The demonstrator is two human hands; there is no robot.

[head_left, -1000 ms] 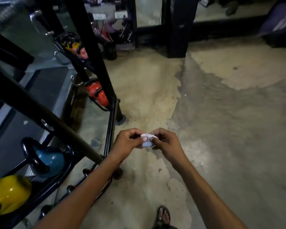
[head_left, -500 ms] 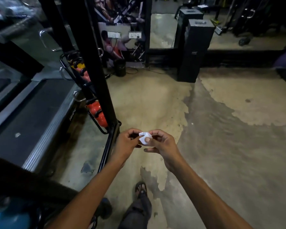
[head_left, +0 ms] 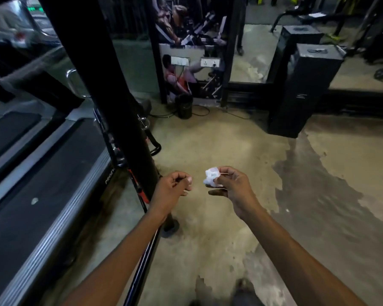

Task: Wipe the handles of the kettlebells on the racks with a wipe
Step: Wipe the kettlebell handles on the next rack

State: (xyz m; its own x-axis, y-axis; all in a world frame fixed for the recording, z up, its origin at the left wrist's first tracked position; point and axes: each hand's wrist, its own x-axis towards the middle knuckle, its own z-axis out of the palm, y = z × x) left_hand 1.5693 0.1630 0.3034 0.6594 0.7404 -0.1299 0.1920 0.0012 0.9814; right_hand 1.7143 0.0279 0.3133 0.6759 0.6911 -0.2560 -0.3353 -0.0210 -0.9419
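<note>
— What do we have in the grip right now?

— Our right grip (head_left: 234,188) pinches the wipe (head_left: 212,179) between thumb and fingertips. It is bunched into a small white wad and held in the air above the floor (head_left: 208,140). Our left grip (head_left: 171,188) is just beside it but not touching, fingers curled in toward the thumb, holding nothing we can see.

— So what has changed?

— A moment ago both hands worked the wipe together. Now the left has let go and the two have drawn apart. We judge the folding is done and the wipe is ready for a handle, though we touch no handle yet.

— And the kettlebells?

— Our view has lifted, so the blue and yellow ones have dropped out of sight. We make out one kettlebell (head_left: 139,191), only an orange sliver behind the rack post (head_left: 111,96), left of our left grip. Anything else on the rack is too dark for us to count.

— Count the rest for us.

— One wipe, two hands, one rack post up front. One treadmill (head_left: 42,184) runs alongside the rack, with a second farther left. Beyond that we see two wall sockets (head_left: 180,61), one dark bucket (head_left: 184,106) below them, and two tall black boxes (head_left: 305,91); the rear one may be a mirror image.
</note>
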